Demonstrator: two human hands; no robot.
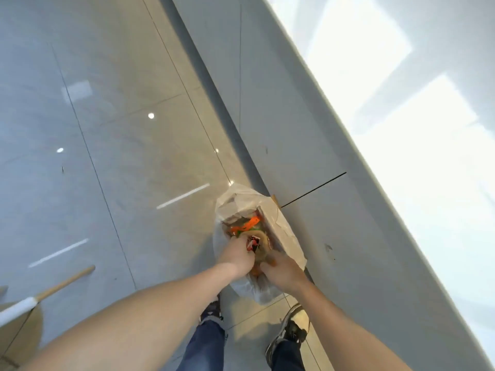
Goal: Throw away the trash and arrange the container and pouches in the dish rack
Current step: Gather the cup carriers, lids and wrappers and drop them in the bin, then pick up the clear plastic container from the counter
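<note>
A trash bin lined with a clear plastic bag (241, 199) stands on the floor against a grey cabinet front. Inside lie an orange wrapper (245, 225) and brown paper scraps. My left hand (237, 257) reaches into the bin and is closed around a red and white wrapper (253, 243). My right hand (281, 271) is at the bin's near rim, fingers curled over brownish trash (263, 253); how firmly it holds it is hard to tell. The container, pouches and dish rack are out of sight.
The grey cabinet front (308, 129) runs diagonally to the right, with a bright white countertop (401, 116) above it. Glossy floor tiles (120, 143) stretch left. A wooden-handled tool (64, 283) lies at lower left. My two shoes (289, 330) stand just before the bin.
</note>
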